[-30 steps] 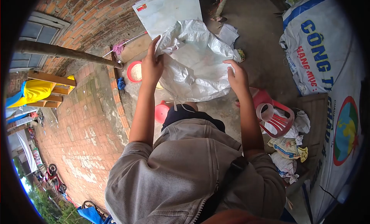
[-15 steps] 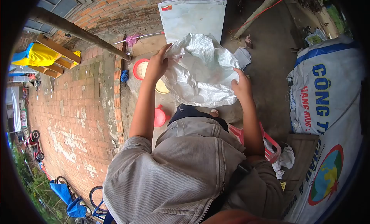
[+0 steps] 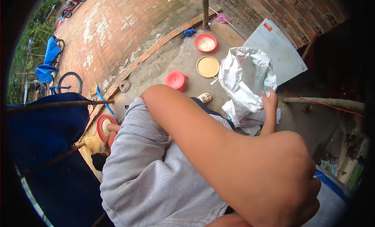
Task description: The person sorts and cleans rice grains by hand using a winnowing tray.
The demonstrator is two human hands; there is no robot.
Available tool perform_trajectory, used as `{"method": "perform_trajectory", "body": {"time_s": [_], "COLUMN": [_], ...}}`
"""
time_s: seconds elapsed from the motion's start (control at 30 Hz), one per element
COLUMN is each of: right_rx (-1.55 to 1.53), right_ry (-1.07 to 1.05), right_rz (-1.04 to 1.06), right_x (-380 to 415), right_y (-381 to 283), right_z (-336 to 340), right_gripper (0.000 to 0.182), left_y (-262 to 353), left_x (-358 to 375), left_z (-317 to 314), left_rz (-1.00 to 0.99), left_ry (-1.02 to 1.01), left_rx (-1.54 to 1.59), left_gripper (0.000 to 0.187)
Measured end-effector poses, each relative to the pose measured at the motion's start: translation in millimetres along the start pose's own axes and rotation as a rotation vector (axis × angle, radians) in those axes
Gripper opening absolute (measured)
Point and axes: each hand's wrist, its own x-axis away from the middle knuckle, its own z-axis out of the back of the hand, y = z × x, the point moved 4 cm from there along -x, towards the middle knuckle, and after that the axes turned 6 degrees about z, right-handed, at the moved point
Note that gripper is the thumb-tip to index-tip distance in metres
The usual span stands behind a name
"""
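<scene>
A white woven plastic sack (image 3: 244, 80) hangs in front of me with its mouth open. My right hand (image 3: 270, 101) grips the near right part of the sack's rim, with the thumb and fingers pinched on the edge. Crossing in front of my body, my left arm leads to my left hand (image 3: 291, 180), close to the camera at the lower right. Its fingers curl inward, and their tips and anything in them are hidden. Beneath the sack lie some crumpled bags or papers (image 3: 250, 123) on the floor.
Beyond the sack are a yellow round lid or tray (image 3: 208, 66), a red basin of pale grains (image 3: 206, 43), a red plastic stool (image 3: 175, 80) and a leaning white panel (image 3: 273, 51). At left, another person's hand (image 3: 113, 128) reaches into a red-rimmed container (image 3: 104, 125).
My left hand has let go of the sack and come close to the camera. My right hand still holds the rim. The view has turned, and the sack now hangs more slackly.
</scene>
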Motion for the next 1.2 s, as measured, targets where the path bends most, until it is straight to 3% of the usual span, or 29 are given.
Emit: {"method": "perform_trajectory", "body": {"time_s": [0.23,0.27,0.4,0.5,0.53,0.57,0.6,0.63,0.7,0.73,0.8,0.87,0.93,1.07,1.13,1.17,1.2], "right_rx": [-0.015,-0.043,-0.010,-0.106,-0.152,-0.173,-0.171,-0.173,-0.204,-0.198,-0.282,-0.284,-0.286,-0.451,-0.483,-0.400,-0.399], "right_ry": [-0.023,0.005,0.111,0.185,0.212,0.252,0.263,0.303,0.307,0.299,0.364,0.362,0.367,0.325,0.381,0.439,0.462], "right_rz": [0.123,0.144,0.141,0.118,0.122,0.128,0.131,0.144,0.161,0.164,0.151,0.182,0.210,0.199,0.326,0.402,0.384], "right_x": [-30.7,-25.9,-46.8,-39.2,-32.2,-22.9,-19.8,-15.2,-1.2,1.6,9.1,7.8,5.1,4.0,3.9,6.4,9.6], "right_y": [-30.7,-69.4,-27.1,-30.8,-32.1,-39.2,-42.1,-41.7,-46.9,-48.7,-46.2,-41.6,-39.2,-50.3,-54.5,-58.1,-59.4], "right_z": [33.8,54.1,49.6,49.9,50.9,52.7,52.7,53.6,47.7,43.9,32.0,18.6,10.2,-1.4,-10.3,-12.5,-13.5], "right_gripper": [0.054,0.054,0.053,0.053,0.053,0.052,0.052,0.051,0.055,0.055,0.059,0.060,0.062,0.059,0.057,0.056,0.056], "left_y": [36.9,37.9,57.9,92.1,78.0,73.6,75.4,69.1,37.7,15.8,-28.2,-79.2,-133.3,-209.3,-241.1,-262.2,-279.9], "left_x": [-11.8,-10.9,1.2,31.0,41.3,51.1,76.5,92.7,139.1,157.4,201.6,241.0,265.8,275.4,268.4,272.0,268.1], "left_z": [6.7,11.6,35.6,41.4,66.8,63.7,79.1,91.5,117.8,126.5,122.8,111.4,83.7,9.7,-17.5,-26.6,-35.2], "left_rz": [0.241,0.258,0.311,0.366,-0.235,-0.388,-0.553,-0.422,-0.210,-0.060,0.401,0.884,1.188,1.395,1.379,1.405,1.396], "left_ry": [0.282,0.307,0.417,0.476,0.401,1.017,1.057,1.214,1.255,1.178,1.319,1.089,0.845,0.473,0.456,0.418,0.388], "left_rx": [-0.525,-0.585,-0.785,-0.938,-0.721,-0.783,-0.560,-0.671,-0.822,-0.738,-0.484,-0.265,-0.013,0.371,0.403,0.426,0.429], "left_gripper": [0.029,0.031,0.040,0.047,0.028,0.037,0.027,0.037,0.040,0.040,0.038,0.025,0.023,0.034,0.044,0.062,0.062]}}
